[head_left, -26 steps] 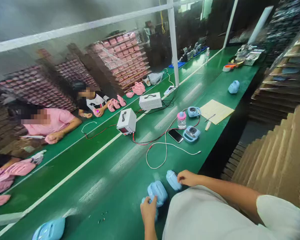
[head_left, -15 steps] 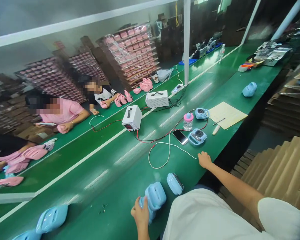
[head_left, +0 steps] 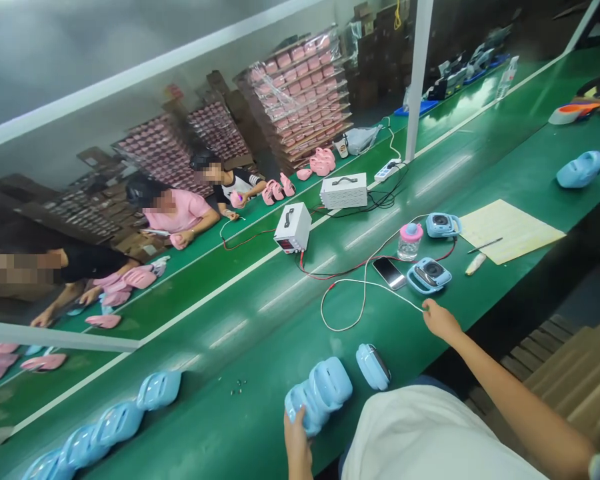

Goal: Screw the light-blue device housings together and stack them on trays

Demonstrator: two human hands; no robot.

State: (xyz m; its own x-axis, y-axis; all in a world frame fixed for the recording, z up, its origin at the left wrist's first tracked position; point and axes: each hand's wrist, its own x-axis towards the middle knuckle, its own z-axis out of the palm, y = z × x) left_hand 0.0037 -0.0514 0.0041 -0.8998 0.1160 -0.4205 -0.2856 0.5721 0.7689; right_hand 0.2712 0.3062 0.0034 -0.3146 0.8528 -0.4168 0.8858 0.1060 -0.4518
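My left hand (head_left: 295, 430) is closed on a light blue plastic shell (head_left: 320, 393) at the near edge of the green belt (head_left: 205, 413). Just right of it a second blue device (head_left: 373, 365) stands on its side. My right hand (head_left: 439, 319) reaches forward and pinches the end of a white cable (head_left: 365, 300) that loops on the belt. Just beyond that hand lie a blue device with a round lens (head_left: 429, 275), a black phone (head_left: 389, 272) and a small bottle with a pink cap (head_left: 409, 241).
A white power supply box (head_left: 293, 227) with red leads and a second white box (head_left: 343, 190) sit mid-belt. A paper sheet (head_left: 510, 230) with a pen lies right. Several blue shells (head_left: 105, 423) line the near left. Other people handle pink shells (head_left: 130, 279) across the belt.
My right hand left the small blue device near my body and went forward to the white cable's end. The view swung, bringing more blue shells into sight at the left.
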